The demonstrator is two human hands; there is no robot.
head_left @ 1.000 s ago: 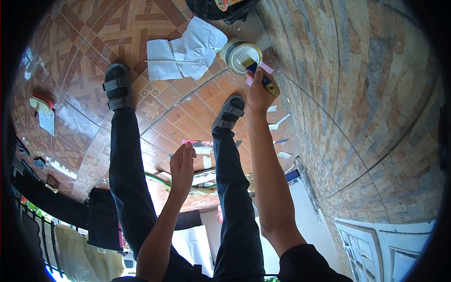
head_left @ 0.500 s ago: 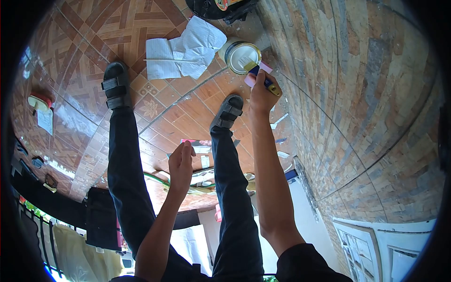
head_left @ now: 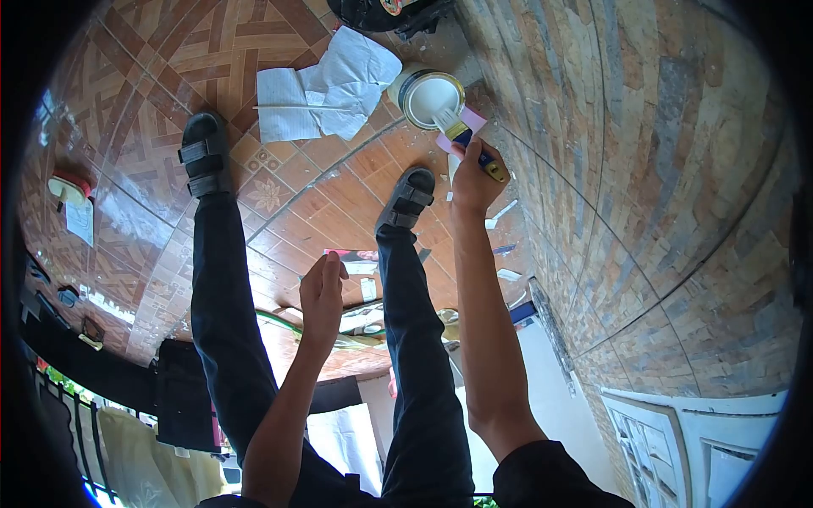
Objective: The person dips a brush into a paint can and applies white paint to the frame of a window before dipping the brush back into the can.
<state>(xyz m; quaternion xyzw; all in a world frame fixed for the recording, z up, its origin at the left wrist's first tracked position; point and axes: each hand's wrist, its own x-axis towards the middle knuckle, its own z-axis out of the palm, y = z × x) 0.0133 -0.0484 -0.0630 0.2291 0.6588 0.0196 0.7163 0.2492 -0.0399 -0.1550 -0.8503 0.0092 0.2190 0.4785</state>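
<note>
My right hand point(head_left: 477, 180) is closed around the handle of a paintbrush point(head_left: 461, 134). The brush has a dark blue and yellowish handle, and its white-coated bristles point at the near rim of an open paint can point(head_left: 433, 99). White paint shows inside the can, which stands on the floor close to the wall. A piece of pink paper point(head_left: 474, 122) lies beside the can, partly behind the brush. Lower down, my left hand point(head_left: 322, 296) hangs in the air with its fingers curled in, and I see nothing in it. Its palm is turned from view.
Crumpled white paper sheets point(head_left: 343, 85) lie left of the can with a thin stick point(head_left: 301, 107) across them. A black bag point(head_left: 394, 13) is at the top. The stone-patterned wall point(head_left: 644, 195) rises on the right. A red-and-white object point(head_left: 70, 188) sits at far left.
The paintbrush has drawn back slightly toward me, from over the paint to the can's near rim. More white shows on its bristles. My left hand has barely moved.
</note>
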